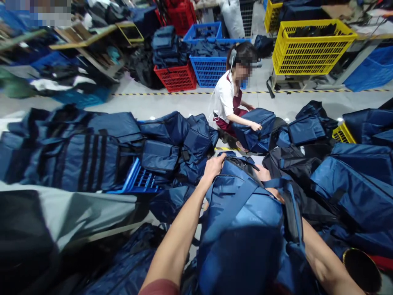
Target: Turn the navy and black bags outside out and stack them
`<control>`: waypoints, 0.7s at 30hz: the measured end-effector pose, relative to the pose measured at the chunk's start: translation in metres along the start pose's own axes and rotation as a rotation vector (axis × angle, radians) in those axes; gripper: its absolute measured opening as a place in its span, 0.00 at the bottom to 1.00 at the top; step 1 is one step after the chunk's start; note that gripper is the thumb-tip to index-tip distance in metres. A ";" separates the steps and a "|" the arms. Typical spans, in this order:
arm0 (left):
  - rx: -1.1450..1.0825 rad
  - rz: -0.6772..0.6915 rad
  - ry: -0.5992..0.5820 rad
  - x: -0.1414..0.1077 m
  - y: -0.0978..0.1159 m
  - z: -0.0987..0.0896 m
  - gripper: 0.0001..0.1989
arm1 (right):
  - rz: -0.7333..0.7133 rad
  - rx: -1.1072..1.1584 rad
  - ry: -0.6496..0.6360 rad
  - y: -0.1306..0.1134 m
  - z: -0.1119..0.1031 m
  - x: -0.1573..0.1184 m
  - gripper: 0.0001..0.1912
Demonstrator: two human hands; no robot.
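Observation:
A large navy-blue backpack fills the space right in front of me, with a wide strap lying slantwise over its panel and a padded shoulder strap on its right side. My left hand is closed on the backpack's far upper edge, fingers curled over the fabric. My right hand is at the far right edge of the same backpack, its forearm passing behind the shoulder strap. Part of that hand is covered by the strap and fabric, but its fingers appear closed on the bag's edge.
Piles of navy bags lie to the left, with a blue crate among them. More bags are heaped on the right. Ahead, a co-worker crouches, handling another bag. Behind stand a red crate and a yellow crate.

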State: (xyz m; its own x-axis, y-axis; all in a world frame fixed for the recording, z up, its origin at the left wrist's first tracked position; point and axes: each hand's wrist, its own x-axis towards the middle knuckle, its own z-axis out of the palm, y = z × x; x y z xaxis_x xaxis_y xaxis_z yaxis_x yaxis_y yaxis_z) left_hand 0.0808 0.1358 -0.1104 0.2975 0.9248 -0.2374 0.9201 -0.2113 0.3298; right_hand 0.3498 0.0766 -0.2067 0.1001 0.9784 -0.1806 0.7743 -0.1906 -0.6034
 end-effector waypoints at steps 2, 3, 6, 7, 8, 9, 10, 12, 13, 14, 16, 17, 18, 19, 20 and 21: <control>-0.067 0.021 0.018 0.002 -0.008 -0.003 0.22 | 0.040 0.003 -0.011 -0.006 -0.005 0.004 0.11; -0.124 0.065 0.039 0.004 -0.011 -0.009 0.22 | 0.056 0.002 -0.003 -0.008 -0.013 0.007 0.11; -0.328 0.276 0.141 0.005 -0.005 -0.050 0.20 | 0.081 -0.015 0.087 -0.006 -0.055 0.011 0.15; -0.365 0.352 0.192 0.002 0.004 -0.070 0.20 | 0.082 -0.023 0.140 -0.005 -0.073 0.011 0.18; -0.376 0.426 0.248 -0.004 0.017 -0.090 0.19 | 0.073 -0.032 0.205 -0.006 -0.092 0.008 0.20; -0.356 0.500 0.309 -0.013 0.035 -0.109 0.18 | 0.050 -0.043 0.278 -0.009 -0.111 0.003 0.22; -0.302 0.579 0.343 -0.025 0.056 -0.125 0.18 | 0.016 -0.056 0.350 -0.014 -0.129 -0.005 0.24; -0.151 0.712 0.299 -0.059 0.102 -0.141 0.18 | -0.072 -0.087 0.476 -0.031 -0.161 -0.026 0.25; -0.046 0.761 0.226 -0.078 0.124 -0.140 0.18 | -0.114 -0.105 0.524 -0.042 -0.174 -0.039 0.25; 0.061 0.777 0.156 -0.099 0.142 -0.133 0.20 | -0.146 -0.122 0.557 -0.053 -0.185 -0.052 0.25; 0.232 0.694 0.037 -0.139 0.161 -0.109 0.23 | -0.187 -0.158 0.596 -0.073 -0.201 -0.075 0.25; 0.290 0.612 -0.009 -0.158 0.159 -0.095 0.23 | -0.194 -0.174 0.603 -0.080 -0.206 -0.084 0.25; 0.327 0.526 -0.053 -0.176 0.151 -0.082 0.22 | -0.193 -0.186 0.601 -0.084 -0.209 -0.090 0.25; 0.347 0.443 -0.095 -0.194 0.136 -0.071 0.21 | -0.188 -0.193 0.593 -0.087 -0.210 -0.094 0.24; 0.355 0.362 -0.137 -0.210 0.116 -0.063 0.20 | -0.177 -0.194 0.584 -0.088 -0.209 -0.094 0.24; 0.352 0.289 -0.170 -0.225 0.094 -0.058 0.19 | -0.167 -0.189 0.571 -0.087 -0.207 -0.092 0.24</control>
State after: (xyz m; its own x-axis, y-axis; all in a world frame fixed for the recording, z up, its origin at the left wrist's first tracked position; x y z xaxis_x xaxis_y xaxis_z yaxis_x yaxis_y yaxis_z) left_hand 0.0854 -0.0737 0.0273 0.5640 0.7538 -0.3371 0.8152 -0.5733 0.0818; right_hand 0.4021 0.0195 0.0233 0.2463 0.8917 0.3798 0.9002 -0.0652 -0.4307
